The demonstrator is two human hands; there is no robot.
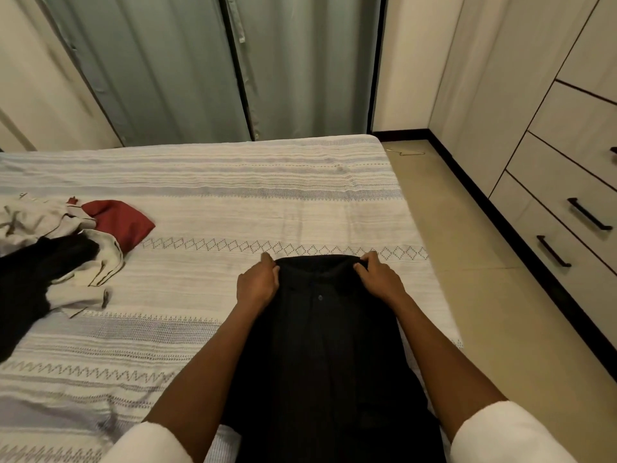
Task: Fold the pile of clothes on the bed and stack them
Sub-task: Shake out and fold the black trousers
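Two hands, left hand (257, 282) and right hand (377, 275), fingers curled, each grip one black garment (327, 345) on the bed (233, 202).

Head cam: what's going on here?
A person is folding a black shirt laid out on the bed. The left hand and right hand each grip its far edge, one at each corner. A pile of unfolded clothes, including a red garment, lies to the left. No folded stack is visible.
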